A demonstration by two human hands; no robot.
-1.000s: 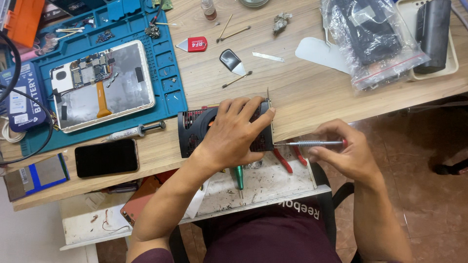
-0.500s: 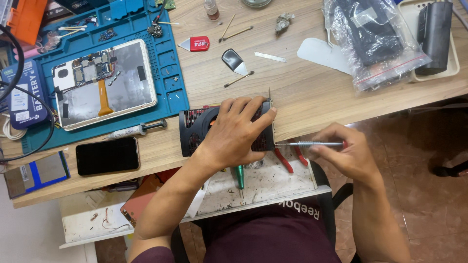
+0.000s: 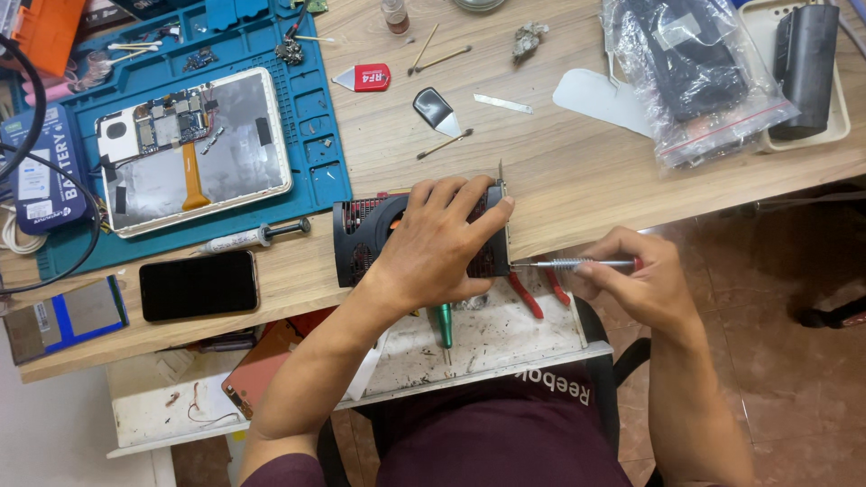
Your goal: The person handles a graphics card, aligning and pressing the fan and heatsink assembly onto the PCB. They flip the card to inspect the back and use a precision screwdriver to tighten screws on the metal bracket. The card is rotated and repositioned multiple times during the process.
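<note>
An opened tablet [image 3: 194,149] lies on a blue mat [image 3: 316,126] on the wooden surface [image 3: 559,180]. Just below the mat lie a syringe [image 3: 248,238] and a black phone [image 3: 198,285]. A clear bag [image 3: 695,77] holding dark parts sits at the far right, beside a cream tray [image 3: 843,126]. Red-handled pliers [image 3: 532,296] and a green-handled screwdriver [image 3: 444,326] rest on the lower shelf [image 3: 505,347].

Single view only, worn on the head, looking almost straight down from above the seated body. Far edge of the wooden table [image 3: 577,180] toward the top of the frame, lap and pulled-out drawer [image 3: 505,338] at the bottom. Close enough to show both forearms whole, with the left hand [image 3: 442,243] near the middle and the right hand [image 3: 631,280] just right of it. Reaches left as far as the blue mat [image 3: 316,117], right as far as the plastic bag [image 3: 695,81] and a strip of tiled floor [image 3: 776,289]. No second view for overlap.
</note>
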